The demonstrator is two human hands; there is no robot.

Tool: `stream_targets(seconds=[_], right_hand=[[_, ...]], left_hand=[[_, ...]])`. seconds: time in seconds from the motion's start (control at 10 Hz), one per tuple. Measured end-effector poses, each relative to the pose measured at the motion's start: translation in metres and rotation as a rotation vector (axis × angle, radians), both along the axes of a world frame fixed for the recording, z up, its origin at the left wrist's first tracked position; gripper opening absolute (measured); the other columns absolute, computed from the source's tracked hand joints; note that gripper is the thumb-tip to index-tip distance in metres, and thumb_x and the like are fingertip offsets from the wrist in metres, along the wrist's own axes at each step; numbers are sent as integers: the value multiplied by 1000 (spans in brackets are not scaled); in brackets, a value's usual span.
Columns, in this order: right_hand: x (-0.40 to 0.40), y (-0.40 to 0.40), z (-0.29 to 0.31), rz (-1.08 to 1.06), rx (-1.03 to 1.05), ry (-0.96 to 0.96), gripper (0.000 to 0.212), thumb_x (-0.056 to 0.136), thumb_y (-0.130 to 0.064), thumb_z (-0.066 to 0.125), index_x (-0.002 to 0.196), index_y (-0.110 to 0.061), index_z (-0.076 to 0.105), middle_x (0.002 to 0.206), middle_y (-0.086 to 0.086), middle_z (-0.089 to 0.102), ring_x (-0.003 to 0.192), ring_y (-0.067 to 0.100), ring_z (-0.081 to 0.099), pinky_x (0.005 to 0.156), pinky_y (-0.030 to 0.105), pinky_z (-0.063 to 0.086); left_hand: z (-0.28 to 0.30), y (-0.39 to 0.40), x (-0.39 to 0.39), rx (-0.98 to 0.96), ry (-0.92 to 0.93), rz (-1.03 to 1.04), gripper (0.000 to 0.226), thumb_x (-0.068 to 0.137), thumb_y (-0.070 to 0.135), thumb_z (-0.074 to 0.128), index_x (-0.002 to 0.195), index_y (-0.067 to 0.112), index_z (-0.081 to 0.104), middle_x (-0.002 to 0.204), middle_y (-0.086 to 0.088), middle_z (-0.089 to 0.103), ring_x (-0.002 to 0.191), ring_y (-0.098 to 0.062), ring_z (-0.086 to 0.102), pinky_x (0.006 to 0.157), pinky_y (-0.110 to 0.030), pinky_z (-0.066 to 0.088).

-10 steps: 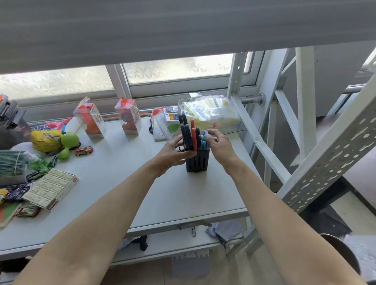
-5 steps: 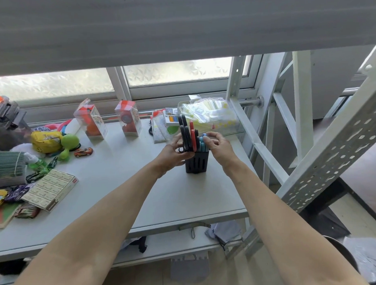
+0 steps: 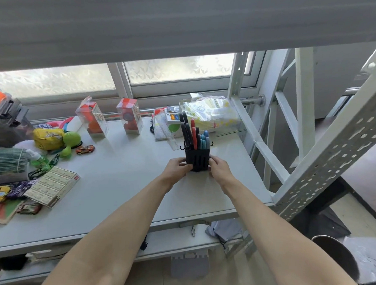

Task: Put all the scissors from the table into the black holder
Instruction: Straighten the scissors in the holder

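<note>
The black holder (image 3: 196,158) stands upright on the white table (image 3: 121,182), right of centre. Several scissors stick out of its top: black-handled ones (image 3: 185,131), a red-handled pair (image 3: 193,135) and blue-handled ones (image 3: 204,139). My left hand (image 3: 177,168) grips the holder's left side near its base. My right hand (image 3: 219,170) grips its right side. No loose scissors show on the table near the holder.
Clear toy boxes (image 3: 92,119) and a plastic bin of packets (image 3: 211,113) stand at the back. Toys, a small car (image 3: 85,149) and a flat carton (image 3: 53,185) crowd the left. A white metal rack frame (image 3: 331,151) rises at the right edge.
Both hands have dropped from the scissor handles at the holder's top to its lower sides. The holder now sits nearer to me on the table.
</note>
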State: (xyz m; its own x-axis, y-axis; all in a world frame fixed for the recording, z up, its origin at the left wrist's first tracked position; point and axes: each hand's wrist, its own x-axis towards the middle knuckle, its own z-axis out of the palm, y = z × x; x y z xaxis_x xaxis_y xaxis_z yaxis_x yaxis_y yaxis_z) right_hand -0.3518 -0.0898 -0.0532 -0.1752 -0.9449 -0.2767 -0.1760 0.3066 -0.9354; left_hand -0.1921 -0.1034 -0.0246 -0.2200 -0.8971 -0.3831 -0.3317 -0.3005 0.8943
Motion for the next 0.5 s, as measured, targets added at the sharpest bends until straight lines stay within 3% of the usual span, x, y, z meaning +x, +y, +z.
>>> stream_targets(seconds=[0.1, 0.2, 0.3, 0.5], right_hand=[[-2, -4, -1, -8, -5, 2, 40, 100, -19, 34, 131, -25, 60, 108, 0, 62, 73, -1, 43, 65, 17, 36], [-3, -6, -5, -5, -6, 0, 40, 101, -20, 34, 132, -26, 58, 107, -1, 61, 71, -1, 41, 66, 18, 37], [-2, -5, -6, -5, -13, -4, 41, 101, -22, 34, 134, -27, 56, 111, 0, 61, 71, -2, 40, 67, 17, 37], [-2, -4, -7, 7, -43, 1, 40, 102, -23, 33, 137, -27, 53, 109, 0, 60, 69, -3, 39, 66, 18, 38]], left_hand=[[-2, 3, -6, -13, 21, 24, 37, 97, 11, 51, 133, 13, 59, 111, -4, 65, 100, -18, 55, 93, -31, 45], [-3, 5, -10, -33, 6, 38, 36, 97, 11, 50, 131, 15, 60, 119, -6, 66, 103, -17, 57, 102, -34, 45], [-3, 7, -11, -47, -1, 36, 36, 96, 10, 50, 131, 16, 60, 121, -8, 67, 98, -16, 56, 96, -31, 45], [-4, 6, -13, -49, -29, 18, 39, 95, 12, 52, 134, 17, 55, 123, -9, 65, 108, -22, 58, 97, -35, 45]])
